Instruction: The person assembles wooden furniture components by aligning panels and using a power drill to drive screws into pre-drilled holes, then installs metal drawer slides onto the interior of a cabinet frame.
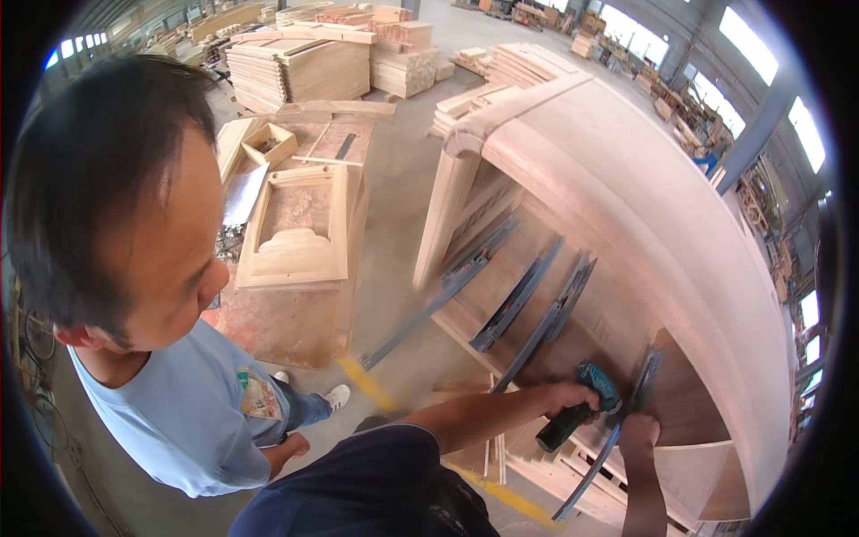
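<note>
My left hand (574, 399) is closed around the grip of a teal and black cordless drill (598, 387), whose front end points toward a metal drawer slide (646, 376) inside a large pale wooden cabinet (617, 170). Just right of the drill, my right hand (639, 431) is closed at the near part of that slide. A long metal rail (586, 479) extends outward below it. Farther left in the cabinet, more drawer slides (517, 300) lie along the brown inner panel (604, 331), some with rails pulled out past the edge. The drill's tip and the right fingertips are hard to make out.
To the left stands a person in a light blue T-shirt (170, 403). Beyond is a worktable (295, 327) with a wooden frame (295, 259) and small box (270, 143). Stacked boards (304, 72) stand farther back. Wooden slats (573, 488) lie below my arms.
</note>
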### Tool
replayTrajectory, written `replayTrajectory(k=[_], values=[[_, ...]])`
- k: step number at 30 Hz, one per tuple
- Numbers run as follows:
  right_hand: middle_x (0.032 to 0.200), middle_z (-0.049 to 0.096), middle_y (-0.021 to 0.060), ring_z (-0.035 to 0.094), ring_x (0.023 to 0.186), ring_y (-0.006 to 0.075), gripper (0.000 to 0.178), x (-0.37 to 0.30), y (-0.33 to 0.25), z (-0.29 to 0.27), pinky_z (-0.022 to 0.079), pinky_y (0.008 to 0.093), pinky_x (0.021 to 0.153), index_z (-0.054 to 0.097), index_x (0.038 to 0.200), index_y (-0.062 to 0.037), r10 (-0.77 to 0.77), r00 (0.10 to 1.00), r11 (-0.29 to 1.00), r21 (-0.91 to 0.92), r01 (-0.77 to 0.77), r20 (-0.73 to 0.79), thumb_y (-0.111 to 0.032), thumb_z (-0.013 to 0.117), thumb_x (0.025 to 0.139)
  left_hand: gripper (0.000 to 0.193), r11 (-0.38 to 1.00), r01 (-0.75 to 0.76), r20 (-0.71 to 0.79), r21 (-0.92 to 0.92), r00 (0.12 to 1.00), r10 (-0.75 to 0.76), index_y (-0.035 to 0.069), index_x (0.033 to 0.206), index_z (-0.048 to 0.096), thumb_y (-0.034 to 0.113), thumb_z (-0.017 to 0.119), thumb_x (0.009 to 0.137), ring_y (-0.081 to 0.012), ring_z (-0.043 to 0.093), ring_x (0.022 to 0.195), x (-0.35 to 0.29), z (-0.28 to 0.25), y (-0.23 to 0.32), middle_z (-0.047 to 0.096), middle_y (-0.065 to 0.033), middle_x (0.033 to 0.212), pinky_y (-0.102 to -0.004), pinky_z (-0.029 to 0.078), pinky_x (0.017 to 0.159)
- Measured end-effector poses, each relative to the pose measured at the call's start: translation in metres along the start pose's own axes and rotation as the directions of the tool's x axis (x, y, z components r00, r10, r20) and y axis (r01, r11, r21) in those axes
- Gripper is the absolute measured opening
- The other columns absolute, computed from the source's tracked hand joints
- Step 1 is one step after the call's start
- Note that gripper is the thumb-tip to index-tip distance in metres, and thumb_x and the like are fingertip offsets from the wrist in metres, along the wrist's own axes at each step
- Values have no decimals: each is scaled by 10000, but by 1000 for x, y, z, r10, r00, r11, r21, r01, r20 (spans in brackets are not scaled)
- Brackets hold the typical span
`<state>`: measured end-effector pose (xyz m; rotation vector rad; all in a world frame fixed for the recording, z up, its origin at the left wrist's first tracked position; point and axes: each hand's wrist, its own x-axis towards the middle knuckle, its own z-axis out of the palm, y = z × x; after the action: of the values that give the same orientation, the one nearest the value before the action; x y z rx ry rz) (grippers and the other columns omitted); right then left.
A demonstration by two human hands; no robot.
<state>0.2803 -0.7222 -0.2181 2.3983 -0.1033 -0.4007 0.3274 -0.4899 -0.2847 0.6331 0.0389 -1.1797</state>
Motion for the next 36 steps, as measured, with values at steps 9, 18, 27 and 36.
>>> replayTrajectory(k=[9, 18, 27, 36], values=[[1002, 757, 80, 735, 957, 236, 176, 3, 4, -10, 583, 348, 785, 784, 925, -143, -72, 997, 996, -54, 73, 11, -172, 615, 887, 218, 999, -52, 54, -4, 997, 52, -23, 1000, 647, 111, 650, 829, -238, 681, 751, 4, -3, -3, 706, -135, 894, -327, 580, 740], [989, 755, 101, 737, 939, 253, 142, 15, 15, 24, 592, 358, 753, 778, 908, -125, -161, 985, 979, -138, 152, -58, -158, 650, 855, 182, 993, -70, -2, -92, 998, 70, -28, 994, 643, 93, 622, 860, -239, 671, 736, -21, 2, -8, 698, -135, 892, -324, 577, 723], [684, 650, 131, 633, 616, 290, 257, 2, 39, -2, 493, 458, 572, 634, 779, -24, -35, 897, 515, 761, 394, -441, -260, 659, 877, 224, 967, -199, 232, -159, 945, 232, -20, 976, 713, 151, 686, 834, -195, 683, 745, -49, -45, -18, 723, -110, 874, -296, 566, 701], [700, 456, -46, 405, 564, 40, 76, -11, -6, -6, 234, 191, 406, 593, 881, -103, -443, 896, -858, 299, -416, -22, -56, 633, 924, 257, 952, -294, -62, -82, 955, 289, -9, 1078, 664, 148, 672, 874, -168, 673, 764, -119, -31, 16, 710, -99, 1004, -297, 569, 712]])
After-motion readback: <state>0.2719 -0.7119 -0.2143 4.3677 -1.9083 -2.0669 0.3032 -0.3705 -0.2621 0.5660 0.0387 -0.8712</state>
